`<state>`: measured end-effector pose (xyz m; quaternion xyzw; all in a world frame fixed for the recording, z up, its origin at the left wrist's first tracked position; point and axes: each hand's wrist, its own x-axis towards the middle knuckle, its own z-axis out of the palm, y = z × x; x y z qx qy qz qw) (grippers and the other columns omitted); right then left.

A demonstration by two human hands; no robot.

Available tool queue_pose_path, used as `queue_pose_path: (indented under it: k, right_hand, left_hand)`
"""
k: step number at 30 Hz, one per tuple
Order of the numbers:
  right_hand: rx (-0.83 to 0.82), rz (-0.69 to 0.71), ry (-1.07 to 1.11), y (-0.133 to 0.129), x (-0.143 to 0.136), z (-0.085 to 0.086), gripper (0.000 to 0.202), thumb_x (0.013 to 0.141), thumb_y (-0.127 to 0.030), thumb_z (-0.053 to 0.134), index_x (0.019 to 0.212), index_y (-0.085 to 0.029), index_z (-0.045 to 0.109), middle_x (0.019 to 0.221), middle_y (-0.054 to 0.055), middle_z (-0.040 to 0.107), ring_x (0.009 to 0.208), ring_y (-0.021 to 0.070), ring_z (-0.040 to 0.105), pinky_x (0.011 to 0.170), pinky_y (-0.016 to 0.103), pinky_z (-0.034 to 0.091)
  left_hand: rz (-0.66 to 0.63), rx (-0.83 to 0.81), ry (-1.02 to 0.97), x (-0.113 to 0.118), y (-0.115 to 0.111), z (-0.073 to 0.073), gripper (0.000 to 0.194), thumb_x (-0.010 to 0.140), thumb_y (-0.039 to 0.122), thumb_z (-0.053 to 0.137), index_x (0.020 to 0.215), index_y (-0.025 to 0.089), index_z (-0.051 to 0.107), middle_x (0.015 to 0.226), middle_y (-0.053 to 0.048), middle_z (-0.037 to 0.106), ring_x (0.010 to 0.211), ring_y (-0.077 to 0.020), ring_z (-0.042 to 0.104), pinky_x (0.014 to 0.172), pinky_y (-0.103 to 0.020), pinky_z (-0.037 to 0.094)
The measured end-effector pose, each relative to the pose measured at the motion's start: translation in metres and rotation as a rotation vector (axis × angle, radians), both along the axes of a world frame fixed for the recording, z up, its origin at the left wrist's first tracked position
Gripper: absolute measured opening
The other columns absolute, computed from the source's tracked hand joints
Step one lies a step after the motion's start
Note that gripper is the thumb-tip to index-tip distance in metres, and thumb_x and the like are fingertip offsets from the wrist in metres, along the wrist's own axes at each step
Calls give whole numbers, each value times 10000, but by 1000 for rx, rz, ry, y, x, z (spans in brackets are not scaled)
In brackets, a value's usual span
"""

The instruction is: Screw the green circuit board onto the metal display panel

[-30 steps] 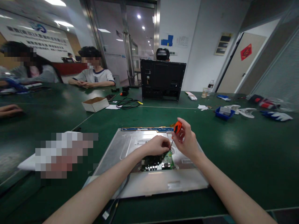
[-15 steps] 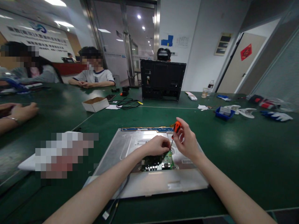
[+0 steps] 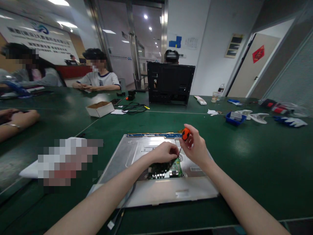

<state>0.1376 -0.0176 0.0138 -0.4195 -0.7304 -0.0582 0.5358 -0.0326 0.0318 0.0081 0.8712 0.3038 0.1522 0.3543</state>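
A screwdriver [image 3: 186, 133] with an orange and black handle is gripped in the fingers of my right hand [image 3: 195, 148]. Its thin shaft slants down to the upper right corner of a green circuit board [image 3: 174, 172]. Beside the tip, my left hand [image 3: 166, 152] is closed with its fingers pinched together; what they hold, if anything, is hidden. The board sits on the silver metal back of a display panel [image 3: 158, 195], partly covered by my left hand. Along the panel's far edge runs a narrow blue circuit strip [image 3: 146, 135].
Dark cables [image 3: 121, 212] hang off the panel's near left side. Beyond it stand an open white box [image 3: 100, 109], a black monitor housing [image 3: 171, 83] and a blue tray [image 3: 234, 118]. A co-worker's hands [image 3: 22, 119] rest at the left; other people sit farther back.
The screwdriver's handle has turned and tilted slightly in my right hand, whose fingers have shifted around it. My left hand stays in place.
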Motion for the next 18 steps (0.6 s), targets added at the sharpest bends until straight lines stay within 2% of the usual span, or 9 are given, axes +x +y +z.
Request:
queue_pose_path:
  k: [9,18]
  right_hand:
    - [-15,57,-10,-2,1,0,550,934,-190,495,1461,-244,347,720,-39,599,534,124,583,499,223,473]
    - [39,30,-33,-2,1,2,517,931,-200,539,1420,-236,376,658,-75,539,452,98,504,442,189,412]
  left_hand:
    - [-8,-19,-1,0,0,1,115,726,100,600,755,145,701,679,6,668,649,-153,590,655,-231,438]
    - [-4,-18,4,0,-2,2,93,723,98,604,715,150,681,650,15,642,631,-148,568,653,-233,427]
